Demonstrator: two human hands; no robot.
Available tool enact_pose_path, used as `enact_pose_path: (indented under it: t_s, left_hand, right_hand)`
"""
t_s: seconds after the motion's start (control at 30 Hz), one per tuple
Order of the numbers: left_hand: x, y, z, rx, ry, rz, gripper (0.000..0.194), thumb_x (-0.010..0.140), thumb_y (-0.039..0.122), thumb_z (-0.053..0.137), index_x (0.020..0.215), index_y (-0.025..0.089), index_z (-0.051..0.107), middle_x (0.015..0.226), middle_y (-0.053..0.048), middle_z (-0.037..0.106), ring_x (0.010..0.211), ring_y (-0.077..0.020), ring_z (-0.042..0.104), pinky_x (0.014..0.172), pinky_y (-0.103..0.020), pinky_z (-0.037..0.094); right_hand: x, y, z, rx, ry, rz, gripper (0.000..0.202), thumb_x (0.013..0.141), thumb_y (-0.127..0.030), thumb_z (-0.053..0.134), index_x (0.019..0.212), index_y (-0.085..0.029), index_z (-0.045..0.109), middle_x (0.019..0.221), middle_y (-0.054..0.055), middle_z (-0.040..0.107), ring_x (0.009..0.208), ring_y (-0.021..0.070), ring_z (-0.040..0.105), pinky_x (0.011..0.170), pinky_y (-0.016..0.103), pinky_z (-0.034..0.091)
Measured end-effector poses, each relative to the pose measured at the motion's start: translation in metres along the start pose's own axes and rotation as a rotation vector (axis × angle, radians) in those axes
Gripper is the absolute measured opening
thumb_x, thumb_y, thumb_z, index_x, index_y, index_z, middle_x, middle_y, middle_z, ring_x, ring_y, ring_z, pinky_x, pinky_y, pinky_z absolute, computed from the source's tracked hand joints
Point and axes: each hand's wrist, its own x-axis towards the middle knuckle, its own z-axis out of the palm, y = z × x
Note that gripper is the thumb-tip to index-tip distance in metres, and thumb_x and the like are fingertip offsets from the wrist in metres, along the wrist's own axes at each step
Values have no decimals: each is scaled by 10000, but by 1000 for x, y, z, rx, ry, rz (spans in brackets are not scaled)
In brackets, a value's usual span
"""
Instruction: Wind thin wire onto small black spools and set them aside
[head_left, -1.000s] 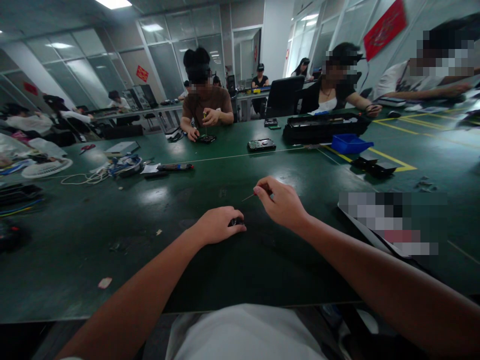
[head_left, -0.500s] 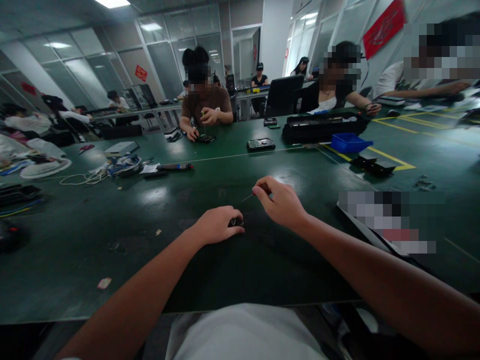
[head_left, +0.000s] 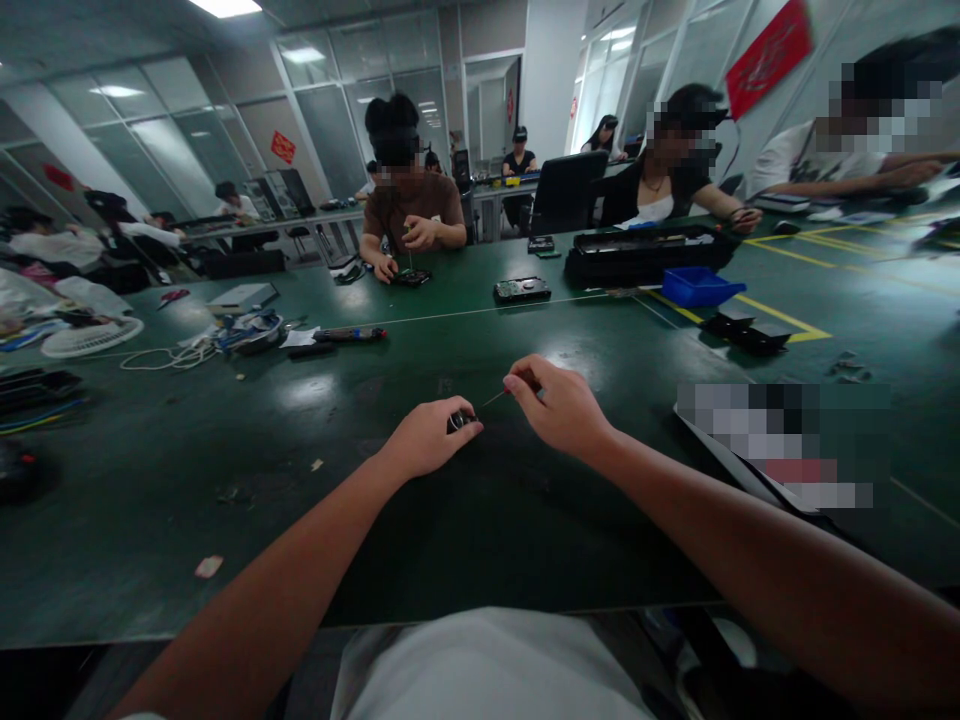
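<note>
While the left hand [head_left: 426, 440] curls near the centre of the frame, thumb and fingers closed around a small dark part [head_left: 458, 422], the right hand [head_left: 564, 408] sits to its right and slightly higher, fingertips pinched together on a thin pointed tool [head_left: 493, 399]. That tool slants toward lower left, its tip close to the part — whether they touch is too small to tell. Both hands are over the green table [head_left: 540, 550]. Toward upper centre lies a flat unit with a circuit board [head_left: 523, 289]; right of it, a blue bin [head_left: 699, 287] sits before a long black casing [head_left: 649, 260]. Bundled cables [head_left: 253, 330] lie at left — and at upper centre a co-worker in a brown top [head_left: 437, 203] bends over another device [head_left: 412, 278].
</note>
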Motion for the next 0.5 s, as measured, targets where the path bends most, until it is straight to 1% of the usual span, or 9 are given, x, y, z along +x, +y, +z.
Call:
enact_pose_path:
  t_s: [0.13,0.23,0.3,0.4,0.5]
  left_hand:
    - [1,-4,-3,-71,154,-94,327,923,514,515,1021,225,633,917,-25,676,798,-191,612,714,-326,441]
    - [3,-13,-5,-129,282,-145,319,920,512,516,1001,220,615,874,-21,668,748,-174,601,701,-316,436]
    - [4,-20,-10,-191,351,-190,311,911,508,522,990,218,605,811,-17,652,683,-161,583,660,-301,439]
    - [6,-33,-23,-352,454,-259,282,886,479,538,948,208,585,711,-9,603,612,-150,554,572,-263,446]
    - [6,-46,-44,-566,605,-308,218,851,410,555,888,195,561,657,1,552,548,-133,516,490,-229,429]
  right_hand:
    - [0,1,1,-5,-5,0,160,979,-304,492,943,-195,603,779,31,682,680,172,612,628,304,417]
    - [0,3,2,-7,-1,-1,161,974,-312,496,940,-197,603,794,36,695,687,172,611,634,303,408]
    - [0,4,2,-8,-2,-2,168,973,-323,494,939,-198,602,797,37,698,690,173,609,635,303,403]
    - [0,5,2,-9,-8,-5,182,978,-331,487,937,-196,601,795,39,695,689,173,607,631,303,402]
    - [0,5,2,-8,-11,-4,182,981,-332,488,938,-195,601,793,37,693,684,172,607,632,304,405]
